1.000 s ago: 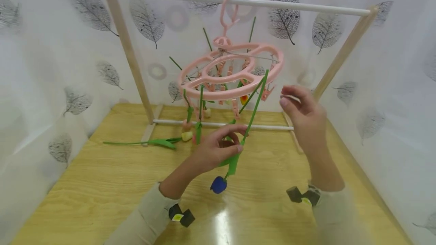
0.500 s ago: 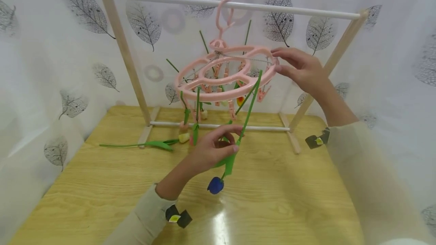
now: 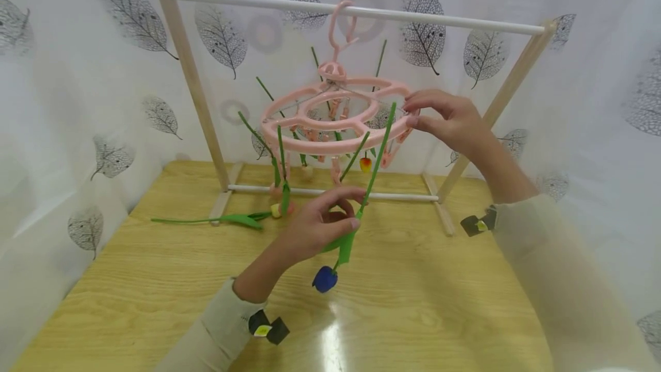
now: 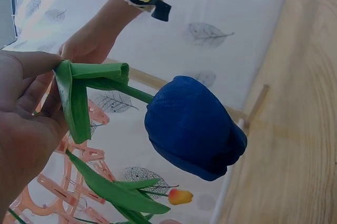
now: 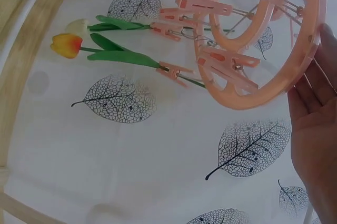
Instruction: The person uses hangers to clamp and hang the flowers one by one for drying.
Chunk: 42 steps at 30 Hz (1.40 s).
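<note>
My left hand (image 3: 320, 223) pinches the stem of an artificial blue tulip (image 3: 325, 279), its bloom pointing down and its stem slanting up past the front of a pink clip hanger (image 3: 310, 146). In the left wrist view the blue bloom (image 4: 195, 129) fills the middle, fingers at the green leaves. My right hand (image 3: 454, 122) grips the right side of the hanger's ring between thumb and fingers. Several tulips hang upside down from the hanger's clips, among them a yellow-and-red tulip (image 5: 67, 46). A pink clip (image 5: 226, 69) near the right hand holds nothing.
The hanger's hook goes over the white bar (image 3: 439, 18) of a wooden rack (image 3: 193, 85). Another tulip (image 3: 242, 220) lies on the wooden table (image 3: 155, 291) at left. A leaf-patterned curtain (image 3: 124, 85) surrounds the back and sides.
My right hand has moved up and left from the air onto the hanger's ring. The hanger has turned, its front tulips shifting left. My left hand keeps the blue tulip nearly still.
</note>
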{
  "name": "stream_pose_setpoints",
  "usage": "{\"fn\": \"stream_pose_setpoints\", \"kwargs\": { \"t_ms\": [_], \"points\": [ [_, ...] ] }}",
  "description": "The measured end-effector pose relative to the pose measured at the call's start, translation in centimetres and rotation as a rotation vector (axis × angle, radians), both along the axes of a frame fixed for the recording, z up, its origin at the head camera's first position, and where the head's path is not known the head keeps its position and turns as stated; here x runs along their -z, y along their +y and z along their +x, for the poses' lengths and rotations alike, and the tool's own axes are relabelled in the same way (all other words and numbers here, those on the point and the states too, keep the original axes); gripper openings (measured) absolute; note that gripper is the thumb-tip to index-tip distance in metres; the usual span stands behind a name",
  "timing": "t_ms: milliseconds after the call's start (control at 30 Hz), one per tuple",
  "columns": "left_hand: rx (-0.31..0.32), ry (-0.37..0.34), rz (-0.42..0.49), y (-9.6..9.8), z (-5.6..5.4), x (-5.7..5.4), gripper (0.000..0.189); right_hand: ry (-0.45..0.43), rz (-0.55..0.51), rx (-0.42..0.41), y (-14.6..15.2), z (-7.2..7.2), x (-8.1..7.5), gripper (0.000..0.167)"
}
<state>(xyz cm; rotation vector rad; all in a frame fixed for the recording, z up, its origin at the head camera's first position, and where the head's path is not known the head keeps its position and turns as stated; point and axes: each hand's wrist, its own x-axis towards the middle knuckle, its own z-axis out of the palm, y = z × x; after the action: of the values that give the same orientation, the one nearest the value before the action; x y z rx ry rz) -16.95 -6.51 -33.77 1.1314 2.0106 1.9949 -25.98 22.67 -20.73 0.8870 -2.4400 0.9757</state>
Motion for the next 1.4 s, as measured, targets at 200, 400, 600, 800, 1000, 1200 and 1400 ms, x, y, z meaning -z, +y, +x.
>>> {"fn": "stream_pose_setpoints", "kwargs": {
  "t_ms": [200,400,600,800,1000,1200,1400],
  "points": [
    [0.007,0.009,0.019,-0.3,0.1,-0.2,0.044,0.060,-0.015,-0.014,-1.2,1.6,0.3,0.025],
    [0.000,0.038,0.033,-0.8,0.2,-0.4,0.045,0.129,-0.065,-0.081,-2.4,2.3,0.6,0.028],
    [-0.013,0.063,0.062,-1.3,-0.1,-0.9,0.045,0.199,-0.061,-0.154,-3.5,2.7,0.7,0.032],
    [-0.043,0.089,0.070,-2.0,-0.3,-1.4,0.045,0.221,-0.058,-0.214,-4.8,3.0,0.9,0.034],
    [-0.062,0.113,0.096,-2.6,-0.3,-1.8,0.047,0.265,-0.019,-0.267,-6.5,3.1,1.0,0.034],
    [-0.066,0.110,0.101,-2.8,-0.4,-1.9,0.045,0.358,-0.001,-0.309,-7.9,3.1,0.9,0.029],
    [-0.057,0.114,0.089,-2.8,-0.4,-1.9,0.044,0.373,0.004,-0.282,-8.0,3.3,0.9,0.026]
  ]
}}
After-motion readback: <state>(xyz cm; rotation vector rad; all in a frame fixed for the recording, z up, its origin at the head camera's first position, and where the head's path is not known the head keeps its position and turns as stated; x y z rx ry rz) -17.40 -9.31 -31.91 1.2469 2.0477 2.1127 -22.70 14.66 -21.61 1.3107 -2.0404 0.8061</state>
